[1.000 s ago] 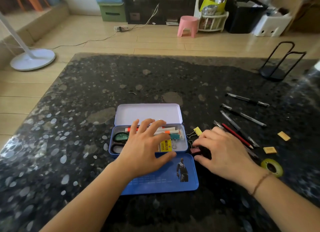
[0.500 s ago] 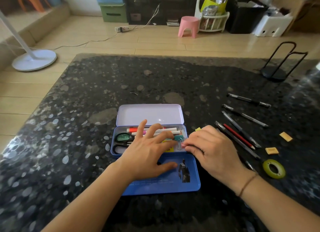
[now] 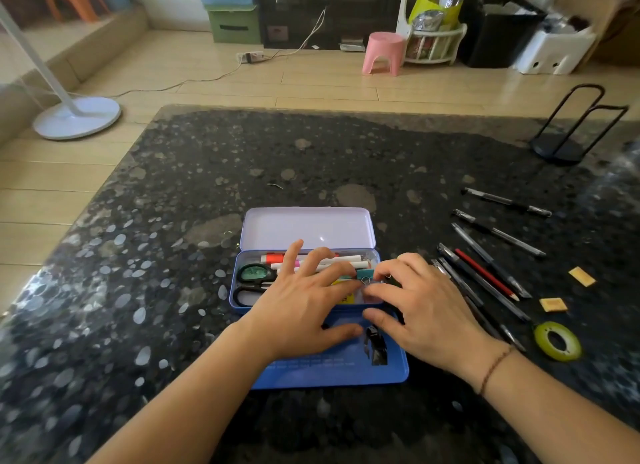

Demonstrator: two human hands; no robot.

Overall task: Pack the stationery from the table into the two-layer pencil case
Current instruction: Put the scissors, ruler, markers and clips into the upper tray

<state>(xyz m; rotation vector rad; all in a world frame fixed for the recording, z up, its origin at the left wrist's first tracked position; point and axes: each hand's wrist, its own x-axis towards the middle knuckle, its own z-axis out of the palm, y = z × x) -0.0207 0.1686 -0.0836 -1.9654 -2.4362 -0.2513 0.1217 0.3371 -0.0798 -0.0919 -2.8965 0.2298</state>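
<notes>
Right hand (image 3: 427,313): fingertips curled inward over the right end of the tray, apparently pinching the wire loop of a small binder clip (image 3: 367,282); exact hold partly hidden behind the knuckles. Thumb stretched left over the blue lid, free of the clip. Thin cord bracelet (image 3: 494,368) at the wrist.

Left hand (image 3: 304,306): fingers spread and nearly straight, laid flat across the tray contents, gripping nothing. Fingertips on the white markers (image 3: 341,263); thumb extended along the blue lid, its tip near the right thumb.

Pencil case (image 3: 311,311): open, mid-table, directly under both hands. Pale inner tray (image 3: 308,226) swung up and away behind the main compartment. Blue lid (image 3: 332,370) folded toward the person, printed figure partly showing between the thumbs.

Inside the compartment: scissors (image 3: 254,280) with green and black handles at the left end; orange marker (image 3: 275,257) along the far wall; teal clip (image 3: 364,273) just beside the right fingertips; yellow label (image 3: 346,299) peeking out between the hands.

To the right, on the dark speckled table (image 3: 173,221): row of loose pens (image 3: 498,236), red pencil (image 3: 485,273) among them, all apart from the case. Beyond them two yellow erasers (image 3: 553,304) and a green tape roll (image 3: 557,340) nearest the right wrist. Black wire stand (image 3: 568,131) at the far right corner.
</notes>
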